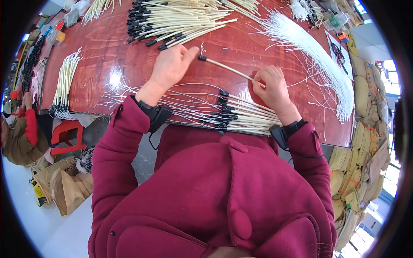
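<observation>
My right hand pinches the plain end of a thin cream stick, which slants up to the left above the table. The stick's black end piece lies just beside my left fingertips. My left hand is closed, its fingers curled under and partly hidden; a fine white strand shows near its thumb, and I cannot make out what it grips. Beyond it lies a large pile of cream sticks with black ends. Nearer me, a row of similar sticks has white strings trailing left.
The red-brown table carries a long bundle of white strings at right and a stick bundle at left. A red stool stands beyond the left edge. Stacked sacks line the right. Another person's red sleeve shows far left.
</observation>
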`<state>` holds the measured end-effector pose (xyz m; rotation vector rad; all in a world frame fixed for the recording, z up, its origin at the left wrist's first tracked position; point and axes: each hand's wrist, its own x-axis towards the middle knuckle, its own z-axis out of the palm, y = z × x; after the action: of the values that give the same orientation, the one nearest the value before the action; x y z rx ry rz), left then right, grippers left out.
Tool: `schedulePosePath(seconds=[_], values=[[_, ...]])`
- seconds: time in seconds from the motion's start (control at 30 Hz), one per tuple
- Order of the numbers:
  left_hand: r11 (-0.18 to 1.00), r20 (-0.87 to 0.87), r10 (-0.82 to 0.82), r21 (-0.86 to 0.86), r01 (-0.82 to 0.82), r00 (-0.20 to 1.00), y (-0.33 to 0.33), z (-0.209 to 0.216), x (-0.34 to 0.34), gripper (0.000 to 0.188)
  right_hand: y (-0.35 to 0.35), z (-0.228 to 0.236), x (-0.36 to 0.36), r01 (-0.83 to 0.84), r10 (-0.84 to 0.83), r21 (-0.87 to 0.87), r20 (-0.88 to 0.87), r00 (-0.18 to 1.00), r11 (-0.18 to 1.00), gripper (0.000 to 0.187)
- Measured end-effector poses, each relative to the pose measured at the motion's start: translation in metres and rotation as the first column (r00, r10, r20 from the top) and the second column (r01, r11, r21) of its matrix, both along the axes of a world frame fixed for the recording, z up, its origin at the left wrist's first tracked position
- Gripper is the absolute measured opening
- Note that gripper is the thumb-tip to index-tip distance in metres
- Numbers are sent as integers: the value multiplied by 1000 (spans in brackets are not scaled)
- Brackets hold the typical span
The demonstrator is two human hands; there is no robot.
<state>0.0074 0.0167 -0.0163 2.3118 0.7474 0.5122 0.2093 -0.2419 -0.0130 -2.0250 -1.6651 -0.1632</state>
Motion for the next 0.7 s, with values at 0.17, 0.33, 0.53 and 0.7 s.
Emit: schedulePosePath(seconds=[0.17, 0.33, 0.53, 0.7], values=[[975, 6, -190, -115, 190, 982, 2, -13, 28, 35, -8, -12, 2, 13, -12, -84, 9, 1000, 996, 9], [981, 9, -167, -103, 167, 986, 16, -48, 14, 28, -2, -13, -9, 10, -7, 91, -29, 1000, 996, 8], [878, -35, -216, -445, 178, 976, 2, -11, 23, 19, -9, -14, -5, 16, -13, 114, -32, 999, 993, 8], [874, 123, -197, -427, 231, 973, -13, 3, 19, 18, -3, -15, -4, -27, 20, 119, 54, 998, 993, 12]])
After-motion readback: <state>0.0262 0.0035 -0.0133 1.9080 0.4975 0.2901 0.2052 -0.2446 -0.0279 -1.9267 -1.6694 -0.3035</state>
